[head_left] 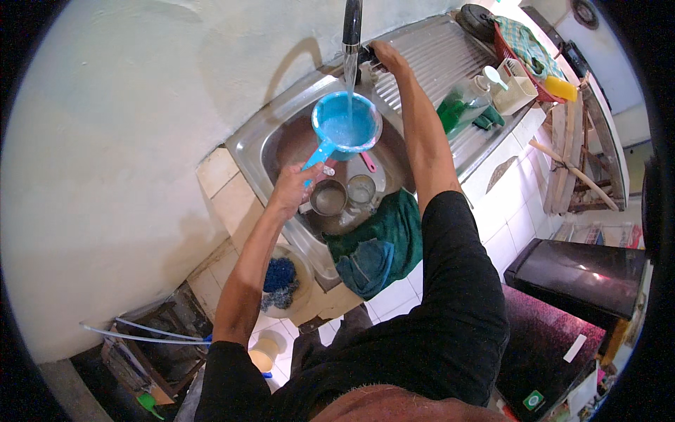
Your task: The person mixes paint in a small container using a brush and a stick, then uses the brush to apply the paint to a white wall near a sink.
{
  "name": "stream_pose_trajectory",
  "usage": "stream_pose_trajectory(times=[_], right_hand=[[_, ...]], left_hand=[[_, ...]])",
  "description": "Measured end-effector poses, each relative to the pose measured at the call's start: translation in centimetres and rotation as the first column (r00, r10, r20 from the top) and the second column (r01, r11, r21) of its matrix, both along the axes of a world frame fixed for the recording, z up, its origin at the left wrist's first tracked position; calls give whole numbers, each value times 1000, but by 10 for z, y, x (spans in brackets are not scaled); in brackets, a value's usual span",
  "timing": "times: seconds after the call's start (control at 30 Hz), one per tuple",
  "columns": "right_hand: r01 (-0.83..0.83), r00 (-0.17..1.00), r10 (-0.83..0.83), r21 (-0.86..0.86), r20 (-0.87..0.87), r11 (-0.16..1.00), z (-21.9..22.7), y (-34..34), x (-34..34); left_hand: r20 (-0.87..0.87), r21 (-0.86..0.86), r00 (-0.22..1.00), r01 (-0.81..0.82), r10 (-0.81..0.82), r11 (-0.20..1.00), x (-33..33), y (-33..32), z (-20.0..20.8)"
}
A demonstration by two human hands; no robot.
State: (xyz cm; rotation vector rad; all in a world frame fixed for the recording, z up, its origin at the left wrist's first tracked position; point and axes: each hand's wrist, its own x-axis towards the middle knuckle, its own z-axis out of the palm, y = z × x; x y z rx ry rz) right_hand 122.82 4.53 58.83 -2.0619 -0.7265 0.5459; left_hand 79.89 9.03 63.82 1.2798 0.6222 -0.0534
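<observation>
My left hand is closed around the handle of a light-blue water dipper, held over the metal sink. Water runs from the faucet straight into the dipper, which has water in it. Reaching past the sink's right side, my right hand is closed at the black faucet handle; its fingers are partly hidden. Below the dipper, a metal mug and a clear glass stand in the basin, near a pink-handled utensil. Green cloth drapes over the sink's front edge.
Right of the basin is a ribbed drainboard with a bottle of green liquid, a cream holder and a red basket. Blue and grey scrubbers lie at the near left. A dark refrigerator stands at the lower right.
</observation>
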Motion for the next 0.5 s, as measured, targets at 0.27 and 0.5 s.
stream_pose_trajectory(times=[0.27, 0.5], right_hand=[[17, 990, -38, 154, 136, 988, -26, -7, 18], [0, 1000, -3, 113, 24, 994, -19, 17, -9]], left_hand=[[-46, 94, 999, -8, 12, 996, -1, 1, -4], [-53, 690, 997, 82, -63, 719, -20, 9, -2]])
